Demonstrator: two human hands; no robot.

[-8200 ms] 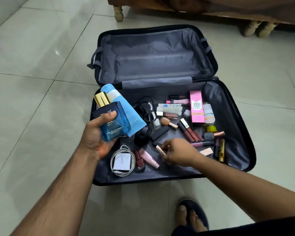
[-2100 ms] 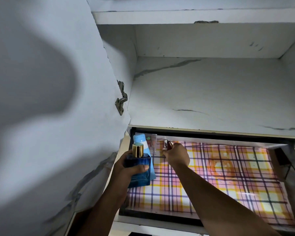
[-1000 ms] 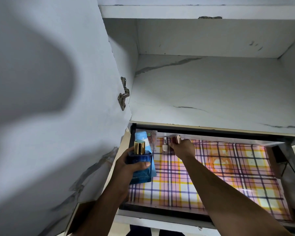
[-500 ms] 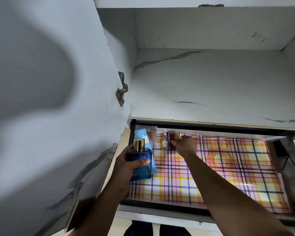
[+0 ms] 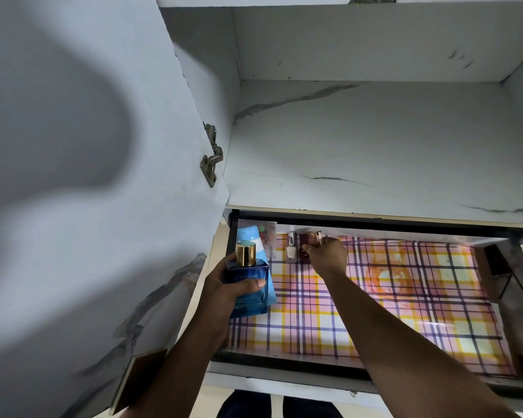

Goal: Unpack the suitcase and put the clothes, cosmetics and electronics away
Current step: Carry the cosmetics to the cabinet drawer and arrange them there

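Cosmetics going into a plaid-lined drawer, both hands holding bottles.

The blue perfume bottle (image 5: 249,289) with its gold cap stands upright in the left hand (image 5: 224,292), thumb curled across its front, and a light-blue tube (image 5: 251,236) is held behind it in the same grip, both above the drawer's near-left corner; the right hand (image 5: 328,256) reaches to the back of the drawer, fingers pinching a small rose-gold-capped item (image 5: 318,236), too small to identify further; just left of it a pale nail-polish bottle (image 5: 291,251) and a dark red bottle (image 5: 304,253) stand upright side by side against the back wall; the drawer (image 5: 435,372) is pulled out, lined with pink, yellow and purple plaid paper (image 5: 405,312); above it sits a white marble-patterned shelf (image 5: 375,146); the cupboard door (image 5: 88,206) hangs open at the left on a metal hinge (image 5: 212,159).
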